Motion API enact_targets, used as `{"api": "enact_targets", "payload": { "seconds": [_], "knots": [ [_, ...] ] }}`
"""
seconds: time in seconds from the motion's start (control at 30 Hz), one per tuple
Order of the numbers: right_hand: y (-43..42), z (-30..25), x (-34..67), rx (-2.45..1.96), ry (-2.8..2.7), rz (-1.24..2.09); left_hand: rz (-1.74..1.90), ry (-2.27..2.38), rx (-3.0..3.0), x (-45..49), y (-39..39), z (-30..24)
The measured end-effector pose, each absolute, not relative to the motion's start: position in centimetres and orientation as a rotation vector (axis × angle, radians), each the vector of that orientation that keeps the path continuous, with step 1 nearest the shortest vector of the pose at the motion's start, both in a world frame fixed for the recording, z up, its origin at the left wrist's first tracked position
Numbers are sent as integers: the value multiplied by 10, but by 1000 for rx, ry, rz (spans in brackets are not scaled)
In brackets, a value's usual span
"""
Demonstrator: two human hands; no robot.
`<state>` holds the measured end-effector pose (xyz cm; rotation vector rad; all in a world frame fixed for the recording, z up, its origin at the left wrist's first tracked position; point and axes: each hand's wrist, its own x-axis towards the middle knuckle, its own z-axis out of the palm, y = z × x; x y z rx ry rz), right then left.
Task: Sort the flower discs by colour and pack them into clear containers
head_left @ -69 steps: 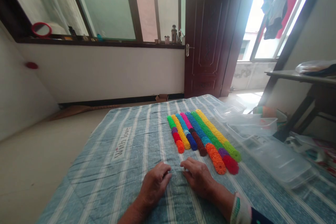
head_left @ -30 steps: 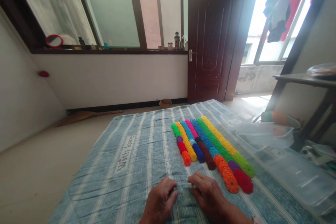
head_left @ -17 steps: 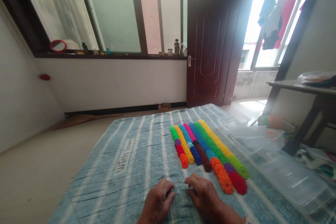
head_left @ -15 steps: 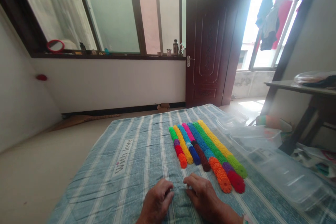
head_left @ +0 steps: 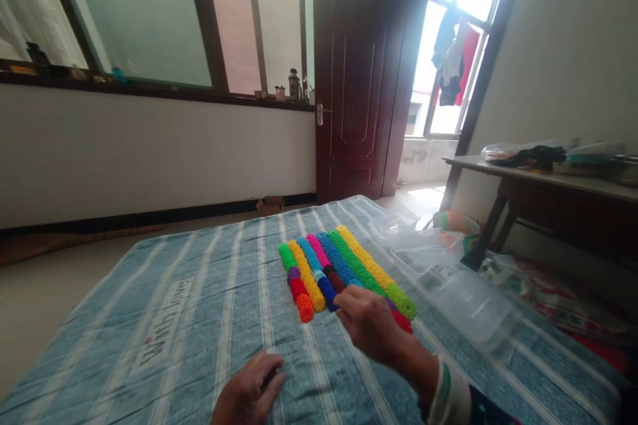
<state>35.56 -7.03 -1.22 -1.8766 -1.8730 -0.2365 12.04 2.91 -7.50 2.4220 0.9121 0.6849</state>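
Note:
Several rows of coloured plastic discs (head_left: pixel 323 265) lie side by side on a blue striped cloth (head_left: pixel 199 319). My right hand (head_left: pixel 371 327) reaches over the near ends of the right-hand rows. Its bent fingers touch the dark red row (head_left: pixel 333 276) and hide the orange and red ends beneath. Nothing shows between those fingers. Nearer to me, my left hand (head_left: pixel 249 395) rests on the cloth with loosely bent fingers and holds nothing. The leftmost row ends in an orange stack (head_left: pixel 305 309), a short way left of my right fingertips.
Clear plastic containers (head_left: pixel 451 285) and lids (head_left: pixel 399 226) sit along the cloth's right edge. A dark wooden table (head_left: pixel 548 179) with bags on it stands at the right. Beyond the cloth are bare floor, a white wall under windows and a dark door (head_left: pixel 349 80).
My right hand has moved forward from the cloth onto the near ends of the disc rows. My left hand stays on the cloth. The view has swung to the right.

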Motion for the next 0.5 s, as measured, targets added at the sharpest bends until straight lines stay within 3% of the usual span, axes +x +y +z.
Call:
{"api": "enact_targets", "payload": {
  "seconds": [0.2,0.33,0.5],
  "knots": [
    [-55,46,456,-2492,-1553,-543,718,940,2430,122,26,-75],
    [-49,63,506,-2876,-1334,-363,660,955,2444,122,19,-68],
    [-44,61,522,-2954,-1322,-191,586,985,2460,124,13,-64]
  ]
}}
